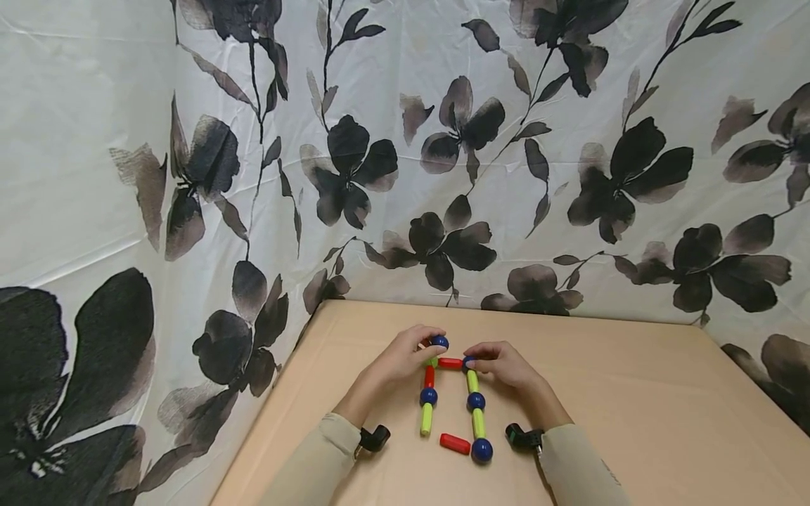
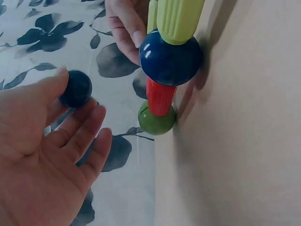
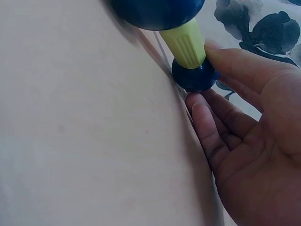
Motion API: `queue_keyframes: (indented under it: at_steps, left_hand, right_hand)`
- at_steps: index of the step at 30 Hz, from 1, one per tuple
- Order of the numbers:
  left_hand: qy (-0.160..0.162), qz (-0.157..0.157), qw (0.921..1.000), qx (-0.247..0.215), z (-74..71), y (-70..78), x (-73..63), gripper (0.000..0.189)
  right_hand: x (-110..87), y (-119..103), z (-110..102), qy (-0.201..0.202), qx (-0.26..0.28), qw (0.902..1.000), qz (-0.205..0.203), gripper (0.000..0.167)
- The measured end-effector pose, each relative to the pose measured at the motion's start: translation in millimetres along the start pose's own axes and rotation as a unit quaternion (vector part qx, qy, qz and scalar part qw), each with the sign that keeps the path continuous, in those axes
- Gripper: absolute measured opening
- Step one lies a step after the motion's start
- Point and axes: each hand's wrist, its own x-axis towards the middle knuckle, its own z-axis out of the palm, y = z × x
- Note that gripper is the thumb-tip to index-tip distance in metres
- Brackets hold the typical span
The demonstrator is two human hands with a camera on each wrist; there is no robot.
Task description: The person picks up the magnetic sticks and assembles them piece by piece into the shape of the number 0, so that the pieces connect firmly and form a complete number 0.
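Between thumb and fingertips, my left hand (image 1: 400,357) pinches a blue ball (image 2: 79,88), held up apart from the other pieces. Just below it, a green ball (image 2: 156,120) sits at the far left corner of a ball-and-rod frame. A red rod (image 1: 450,363) runs from there to the far right corner, where my right hand (image 1: 506,364) pinches another blue ball (image 3: 194,79). Down the frame's right side come a yellow-green rod (image 1: 472,381), a blue ball (image 1: 476,400), a second yellow-green rod (image 1: 479,424) and a near blue ball (image 1: 481,450).
The frame's left side has a red rod (image 1: 429,377), a blue ball (image 1: 428,396) and a yellow-green rod (image 1: 427,419). At the near side, a red rod (image 1: 455,443) points left from the corner ball. A floral cloth (image 1: 380,190) hangs behind the tan table (image 1: 633,407).
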Motion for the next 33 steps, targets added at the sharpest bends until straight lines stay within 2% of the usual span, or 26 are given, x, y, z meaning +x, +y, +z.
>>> queue_keyframes:
  at_steps: [6, 11, 20, 23, 27, 33]
  left_hand:
    - [-0.014, -0.012, 0.9996, -0.019, 0.4, -1.8, -10.3, 0.039]
    - [-0.031, -0.002, 0.9991, -0.028, -0.7, -3.1, -14.2, 0.029]
    - [-0.06, 0.001, 0.996, -0.066, -11.7, -5.9, -17.3, 0.024]
    - [-0.087, 0.008, 0.9924, -0.087, -17.6, -5.5, -18.5, 0.03]
    - [-0.145, 0.004, 0.9832, -0.111, -22.1, -4.6, -20.0, 0.031]
    - [-0.235, -0.008, 0.9663, -0.106, -22.2, -7.5, -23.1, 0.031]
  right_hand:
    - [-0.8, -0.7, -1.1, 0.0, 0.0, 1.0, 0.001, 0.034]
    - [-0.2, 1.8, -1.2, 0.0, -0.006, 1.0, -0.004, 0.034]
    - [0.1, 2.2, -0.8, 0.001, -0.005, 0.9999, 0.009, 0.033]
    - [0.0, 1.5, -0.9, 0.002, -0.006, 0.9999, 0.011, 0.033]
    - [0.0, 1.2, -0.9, 0.003, -0.009, 1.0, -0.001, 0.032]
    - [0.3, 1.9, 0.2, 0.008, -0.018, 0.9998, -0.005, 0.032]
